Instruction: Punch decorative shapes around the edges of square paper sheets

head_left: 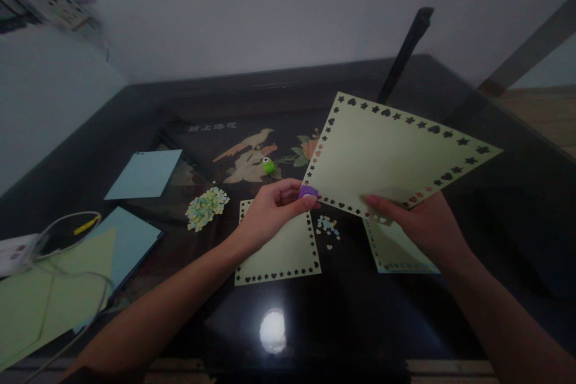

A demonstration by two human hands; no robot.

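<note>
My left hand (279, 204) is closed around a small purple craft punch (308, 192), which sits at the near left corner of a pale green sheet of paper (391, 156). Star and heart holes run along the edges of that sheet. My right hand (425, 222) grips its lower edge, thumb on top and fingers hidden beneath, keeping it tilted above the table. Under my left hand lies another pale green sheet (281, 252) with a punched border. A third punched sheet (400, 249) shows partly below my right hand. Tiny cut-out shapes (328, 228) are scattered between them.
A pile of paper cut-outs (207, 207) lies left of my left hand. Farther back is a green punch (268, 165). Blue sheets (146, 174), green paper (54, 300) and a looped white cable (105, 279) occupy the left side. A dark post (405, 51) rises behind.
</note>
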